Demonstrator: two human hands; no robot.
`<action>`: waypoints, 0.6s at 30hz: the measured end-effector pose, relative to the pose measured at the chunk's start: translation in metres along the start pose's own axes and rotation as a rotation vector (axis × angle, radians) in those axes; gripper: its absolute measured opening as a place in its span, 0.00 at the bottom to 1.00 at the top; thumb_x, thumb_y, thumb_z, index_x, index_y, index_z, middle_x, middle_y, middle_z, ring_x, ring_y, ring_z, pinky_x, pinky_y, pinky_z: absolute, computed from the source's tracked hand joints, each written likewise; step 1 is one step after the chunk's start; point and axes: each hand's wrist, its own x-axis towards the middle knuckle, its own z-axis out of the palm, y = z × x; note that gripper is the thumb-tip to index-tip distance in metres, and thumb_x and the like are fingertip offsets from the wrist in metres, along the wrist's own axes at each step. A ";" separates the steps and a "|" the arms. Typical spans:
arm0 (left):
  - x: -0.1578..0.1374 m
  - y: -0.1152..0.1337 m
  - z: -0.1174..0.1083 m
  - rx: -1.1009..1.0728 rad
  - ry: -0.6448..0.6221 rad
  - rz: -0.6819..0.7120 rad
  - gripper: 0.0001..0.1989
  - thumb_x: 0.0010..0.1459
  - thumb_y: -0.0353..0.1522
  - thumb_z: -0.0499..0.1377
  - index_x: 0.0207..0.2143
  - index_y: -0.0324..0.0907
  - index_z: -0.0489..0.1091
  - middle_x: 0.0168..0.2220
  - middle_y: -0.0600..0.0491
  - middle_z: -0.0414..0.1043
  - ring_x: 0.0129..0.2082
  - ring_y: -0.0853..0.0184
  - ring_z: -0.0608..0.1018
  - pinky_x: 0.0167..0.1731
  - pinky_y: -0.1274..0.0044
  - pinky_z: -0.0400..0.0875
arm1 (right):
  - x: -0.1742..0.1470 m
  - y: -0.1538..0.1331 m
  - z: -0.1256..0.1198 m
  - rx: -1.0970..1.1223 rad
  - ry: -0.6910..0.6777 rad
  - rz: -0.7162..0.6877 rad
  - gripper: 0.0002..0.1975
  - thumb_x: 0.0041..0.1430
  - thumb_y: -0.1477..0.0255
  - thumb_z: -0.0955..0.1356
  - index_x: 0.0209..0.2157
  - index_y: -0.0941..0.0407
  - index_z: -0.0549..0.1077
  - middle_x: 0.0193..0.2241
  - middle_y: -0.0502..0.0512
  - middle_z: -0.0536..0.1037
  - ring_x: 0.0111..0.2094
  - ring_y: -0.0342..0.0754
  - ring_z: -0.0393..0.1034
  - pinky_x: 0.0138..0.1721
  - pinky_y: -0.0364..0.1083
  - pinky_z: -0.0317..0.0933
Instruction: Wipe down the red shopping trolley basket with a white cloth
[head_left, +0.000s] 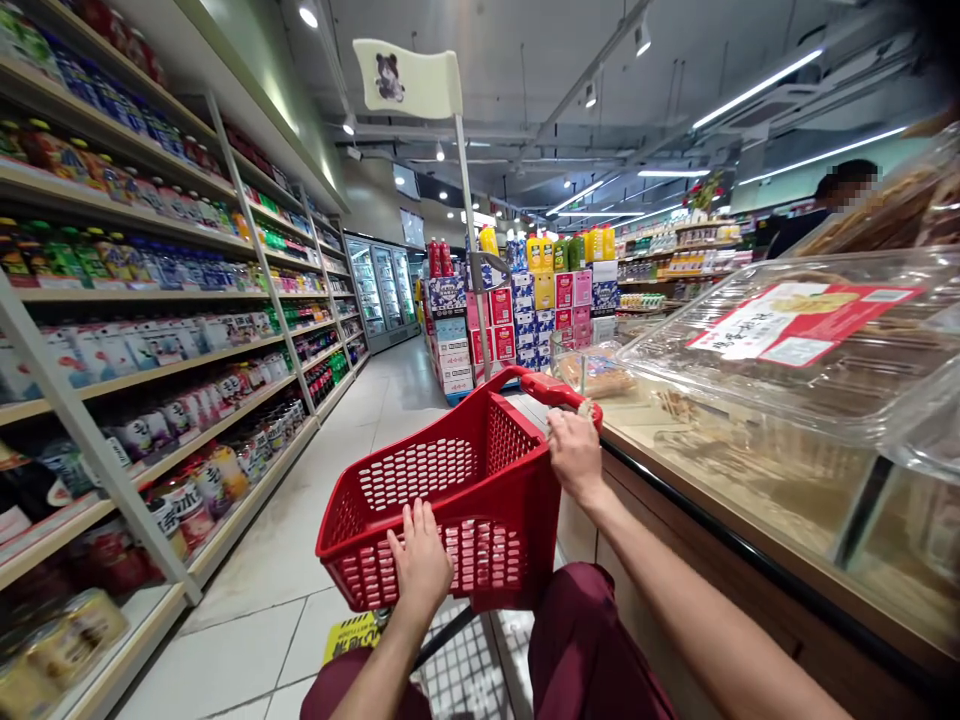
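Observation:
A red plastic shopping cart basket [442,500] with perforated walls stands in front of my knees, and I see nothing lying in it. Its red push handle [559,390] points away to the right. My right hand [576,450] is closed around the near end of that handle. Against the basket's near side wall rests my left hand [421,560], fingers stretched out and reaching up to the rim. From the cart rises a pale pole with a cream flag [409,80] bearing a bear picture.
Drink shelves [150,290] line the left side. A counter [675,430] with clear plastic food boxes [787,350] runs close on the right. Stacked drink cartons [517,320] stand ahead, glass-door coolers [382,285] farther back. A person [825,200] stands beyond the counter. Tiled floor [375,410] leads forward.

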 end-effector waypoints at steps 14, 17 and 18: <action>-0.001 0.000 -0.005 -0.031 -0.068 -0.002 0.38 0.43 0.27 0.48 0.60 0.36 0.44 0.63 0.47 0.43 0.62 0.58 0.45 0.56 0.55 0.45 | -0.005 -0.016 -0.003 0.053 -0.126 -0.064 0.12 0.56 0.76 0.60 0.36 0.56 0.73 0.44 0.60 0.71 0.48 0.54 0.59 0.49 0.55 0.51; -0.002 -0.004 -0.002 -0.002 -0.061 0.031 0.38 0.44 0.27 0.48 0.60 0.38 0.43 0.62 0.48 0.44 0.62 0.58 0.45 0.56 0.54 0.45 | -0.013 -0.041 0.006 0.226 -0.214 -0.258 0.15 0.56 0.79 0.58 0.42 0.56 0.71 0.42 0.57 0.73 0.45 0.48 0.62 0.47 0.49 0.54; -0.002 -0.005 -0.002 0.004 -0.056 0.037 0.38 0.44 0.27 0.48 0.60 0.38 0.43 0.62 0.48 0.44 0.62 0.58 0.45 0.56 0.54 0.45 | -0.011 -0.038 0.005 0.269 -0.191 -0.246 0.15 0.57 0.79 0.58 0.42 0.56 0.70 0.41 0.57 0.73 0.44 0.47 0.63 0.46 0.48 0.55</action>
